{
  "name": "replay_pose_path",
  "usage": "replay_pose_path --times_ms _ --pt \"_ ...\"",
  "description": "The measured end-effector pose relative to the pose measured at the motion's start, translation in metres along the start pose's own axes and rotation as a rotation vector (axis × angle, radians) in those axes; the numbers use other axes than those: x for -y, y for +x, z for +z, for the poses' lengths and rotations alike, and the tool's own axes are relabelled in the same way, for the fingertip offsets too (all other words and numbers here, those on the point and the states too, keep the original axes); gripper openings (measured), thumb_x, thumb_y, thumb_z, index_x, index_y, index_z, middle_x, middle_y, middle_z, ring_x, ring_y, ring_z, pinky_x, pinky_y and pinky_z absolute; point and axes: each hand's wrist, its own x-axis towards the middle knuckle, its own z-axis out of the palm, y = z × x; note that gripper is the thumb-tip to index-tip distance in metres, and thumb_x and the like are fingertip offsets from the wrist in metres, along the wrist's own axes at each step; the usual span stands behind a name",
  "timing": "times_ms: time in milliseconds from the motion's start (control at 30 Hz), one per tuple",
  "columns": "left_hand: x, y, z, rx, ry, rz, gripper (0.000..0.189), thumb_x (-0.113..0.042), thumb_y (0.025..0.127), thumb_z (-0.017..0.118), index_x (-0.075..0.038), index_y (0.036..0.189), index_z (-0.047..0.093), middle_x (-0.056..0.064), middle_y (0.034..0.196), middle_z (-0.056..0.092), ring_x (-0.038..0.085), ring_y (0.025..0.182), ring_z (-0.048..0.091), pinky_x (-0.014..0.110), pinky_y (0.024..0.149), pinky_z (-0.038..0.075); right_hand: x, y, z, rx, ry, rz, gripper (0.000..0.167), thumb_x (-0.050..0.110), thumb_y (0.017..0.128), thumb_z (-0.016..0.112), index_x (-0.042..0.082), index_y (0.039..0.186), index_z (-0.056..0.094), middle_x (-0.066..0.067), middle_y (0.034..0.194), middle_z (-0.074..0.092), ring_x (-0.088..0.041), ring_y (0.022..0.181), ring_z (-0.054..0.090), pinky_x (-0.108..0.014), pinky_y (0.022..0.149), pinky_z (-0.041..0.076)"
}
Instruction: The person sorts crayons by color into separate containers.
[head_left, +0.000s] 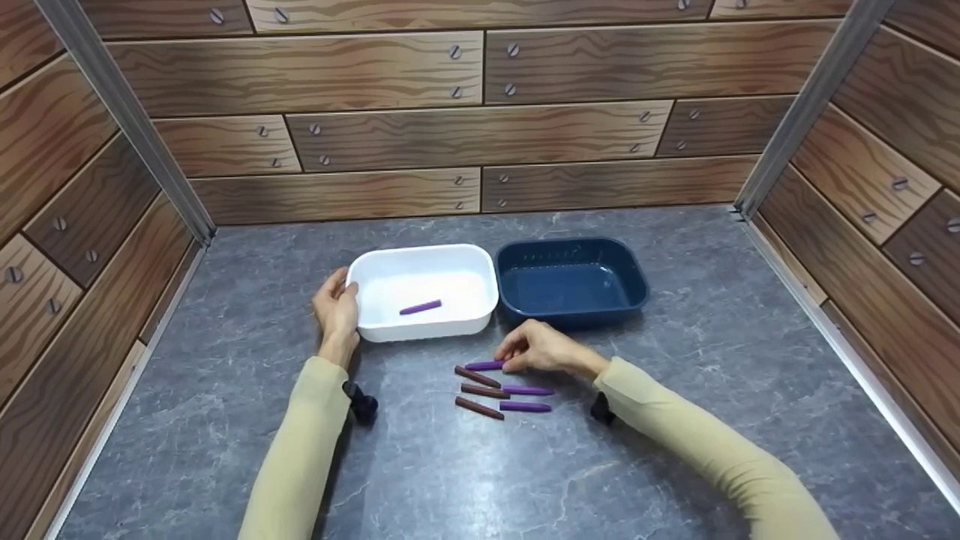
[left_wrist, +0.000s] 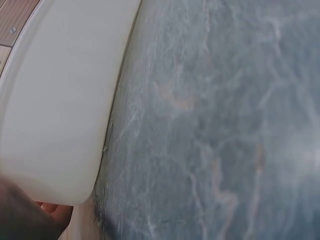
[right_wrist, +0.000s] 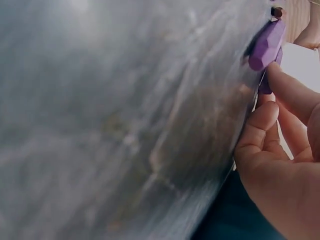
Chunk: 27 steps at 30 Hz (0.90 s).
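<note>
At the left end of the white plastic tub (head_left: 424, 327), my left hand (head_left: 337, 307) grips the rim, thumb over the edge and fingers outside. One purple crayon (head_left: 420, 307) lies inside the tub. My right hand (head_left: 546, 349) pinches the right end of another purple crayon (head_left: 484, 365) between thumb and fingers, low over the table. Just below it lie a brown crayon (head_left: 478, 376), a second brown crayon (head_left: 485, 391) and a third brown crayon (head_left: 479, 408). Beside these are a purple crayon (head_left: 528, 390) and another purple crayon (head_left: 525, 406).
A dark blue tub (head_left: 574, 309) stands right of the white one, close against it, with nothing inside. Both sit on a grey marbled table (head_left: 660, 465). Wood-patterned panels (head_left: 390, 71) wall the back and both sides, with metal posts (head_left: 795, 105) in the corners.
</note>
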Motion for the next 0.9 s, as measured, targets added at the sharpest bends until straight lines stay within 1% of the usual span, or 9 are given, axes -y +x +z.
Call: replay_pose_path --times_ms 133,300,367,500,667,800,900 --pt "0.002 -0.001 -0.001 -0.01 0.018 0.01 0.041 -0.008 0.1 0.051 -0.007 0.14 0.053 0.014 0.144 0.052 0.025 0.134 0.047 0.033 0.109 0.042 0.0 0.0 0.001 0.0 0.016 0.002 0.014 0.006 0.084 0.075 0.006 0.098 0.077 -0.006 0.083 0.073 -0.004 0.069 0.058 -0.017 0.062 0.048" --pt "0.004 -0.002 0.0 -0.033 0.027 0.022 0.039 -0.006 0.1 0.05 -0.006 0.138 0.055 0.015 0.141 0.053 0.025 0.131 0.049 0.034 0.108 0.043 0.001 0.0 0.001 -0.032 0.065 0.011 0.014 0.009 0.089 0.07 0.007 0.101 0.076 -0.004 0.088 0.072 -0.005 0.069 0.056 -0.018 0.06 0.047" --pt "0.005 -0.003 0.0 -0.038 0.026 0.024 0.038 -0.006 0.1 0.05 -0.006 0.138 0.055 0.015 0.141 0.054 0.025 0.13 0.049 0.034 0.107 0.043 0.001 0.0 0.002 -0.04 0.087 0.018 0.014 0.009 0.09 0.069 0.006 0.102 0.076 -0.004 0.089 0.071 -0.006 0.07 0.056 -0.019 0.06 0.047" --pt "0.005 -0.004 0.001 -0.038 0.017 0.03 0.038 -0.005 0.1 0.049 -0.005 0.138 0.054 0.015 0.14 0.054 0.026 0.128 0.05 0.035 0.106 0.044 0.001 0.0 0.004 -0.046 0.092 0.034 0.014 0.01 0.091 0.068 0.008 0.103 0.076 -0.004 0.093 0.072 -0.006 0.071 0.057 -0.019 0.062 0.048" --pt "0.005 -0.005 0.002 -0.029 0.017 0.028 0.039 -0.006 0.101 0.049 -0.006 0.139 0.053 0.015 0.142 0.053 0.025 0.13 0.049 0.034 0.107 0.044 0.002 0.0 0.003 -0.052 0.103 0.004 0.016 0.011 0.091 0.069 0.007 0.104 0.076 -0.007 0.099 0.074 -0.009 0.074 0.06 -0.021 0.065 0.051" --pt "0.002 -0.004 0.004 -0.025 0.027 0.029 0.039 -0.008 0.101 0.049 -0.007 0.14 0.052 0.014 0.142 0.052 0.024 0.131 0.049 0.033 0.108 0.043 0.006 0.002 0.002 -0.059 0.107 -0.029 0.017 0.012 0.092 0.068 0.007 0.106 0.076 -0.01 0.101 0.074 -0.015 0.075 0.062 -0.022 0.064 0.051" --pt "0.0 -0.003 0.006 -0.026 0.013 0.031 0.039 -0.007 0.101 0.048 -0.007 0.14 0.053 0.014 0.141 0.053 0.024 0.13 0.049 0.034 0.107 0.043 0.011 0.004 0.0 -0.063 0.117 -0.05 0.018 0.013 0.093 0.067 0.008 0.108 0.076 -0.011 0.101 0.074 -0.015 0.077 0.062 -0.022 0.065 0.052"
